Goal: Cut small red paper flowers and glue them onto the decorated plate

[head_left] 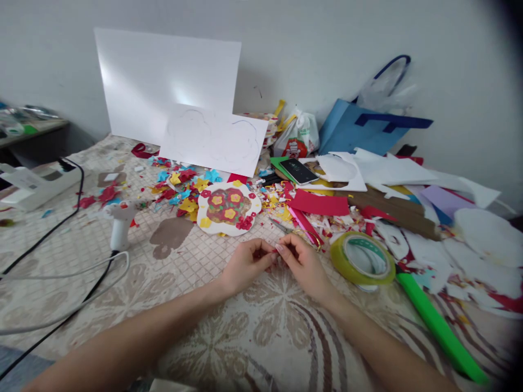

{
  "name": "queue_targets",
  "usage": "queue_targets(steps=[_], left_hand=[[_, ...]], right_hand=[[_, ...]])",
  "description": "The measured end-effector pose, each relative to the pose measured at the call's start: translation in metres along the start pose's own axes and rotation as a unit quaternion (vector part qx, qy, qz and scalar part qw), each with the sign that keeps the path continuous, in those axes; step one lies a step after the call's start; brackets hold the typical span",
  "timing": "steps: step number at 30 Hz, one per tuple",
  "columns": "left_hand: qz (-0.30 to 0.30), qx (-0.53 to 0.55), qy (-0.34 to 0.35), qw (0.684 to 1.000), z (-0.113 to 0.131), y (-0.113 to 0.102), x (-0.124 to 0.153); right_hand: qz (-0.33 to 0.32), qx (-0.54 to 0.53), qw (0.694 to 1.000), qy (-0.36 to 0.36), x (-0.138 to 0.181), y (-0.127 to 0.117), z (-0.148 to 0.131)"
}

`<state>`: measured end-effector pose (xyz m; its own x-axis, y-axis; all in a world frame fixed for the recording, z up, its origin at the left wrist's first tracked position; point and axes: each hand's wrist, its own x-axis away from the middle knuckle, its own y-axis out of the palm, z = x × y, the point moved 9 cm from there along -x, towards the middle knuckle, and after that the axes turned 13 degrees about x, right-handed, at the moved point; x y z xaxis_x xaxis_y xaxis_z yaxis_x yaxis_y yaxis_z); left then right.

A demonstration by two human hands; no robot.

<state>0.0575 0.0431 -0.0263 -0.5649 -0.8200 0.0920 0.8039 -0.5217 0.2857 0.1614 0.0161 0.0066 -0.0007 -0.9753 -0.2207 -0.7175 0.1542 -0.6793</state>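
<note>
My left hand (pixel 246 265) and my right hand (pixel 303 261) meet low over the patterned cloth (pixel 229 332), fingertips pinched together around a tiny red scrap (pixel 276 253) that I can barely make out. Just beyond them lies a white scalloped cutout (pixel 229 208) covered with red and yellow paper flowers. A roll of yellowish tape (pixel 360 258) rests right of my right hand. Scissors with yellow handles (pixel 304 234) lie behind that hand, partly hidden.
A white glue gun (pixel 121 220) stands at the left with cables trailing off. White sheets (pixel 167 81) lean on the wall. A phone (pixel 298 170), red paper (pixel 318 204), a green stick (pixel 437 324), a blue bag (pixel 359 130) and paper scraps crowd the right.
</note>
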Motion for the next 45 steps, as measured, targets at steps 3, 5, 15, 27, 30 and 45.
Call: queue_targets(steps=[3,5,15,27,30,45], left_hand=[[0.002,0.015,-0.022,1.0,-0.005,0.0,-0.001],[0.003,0.032,-0.041,0.999,-0.01,0.0,-0.001],[-0.02,0.019,-0.019,0.999,-0.004,0.0,-0.002],[-0.041,0.129,-0.09,0.987,-0.008,0.006,0.0],[-0.073,0.241,-0.186,0.95,-0.018,0.015,0.005],[-0.044,0.018,-0.035,0.998,-0.005,0.001,-0.005]], right_hand=[[0.007,0.003,1.0,0.003,0.001,0.0,0.0],[0.009,0.007,1.0,0.003,0.001,0.001,0.0],[-0.064,-0.087,0.993,0.049,-0.002,0.005,0.006],[-0.045,-0.124,0.991,0.019,-0.001,0.005,0.005],[-0.069,-0.162,0.984,-0.009,-0.004,0.004,0.001],[-0.039,0.044,0.998,-0.027,-0.002,-0.004,-0.004]])
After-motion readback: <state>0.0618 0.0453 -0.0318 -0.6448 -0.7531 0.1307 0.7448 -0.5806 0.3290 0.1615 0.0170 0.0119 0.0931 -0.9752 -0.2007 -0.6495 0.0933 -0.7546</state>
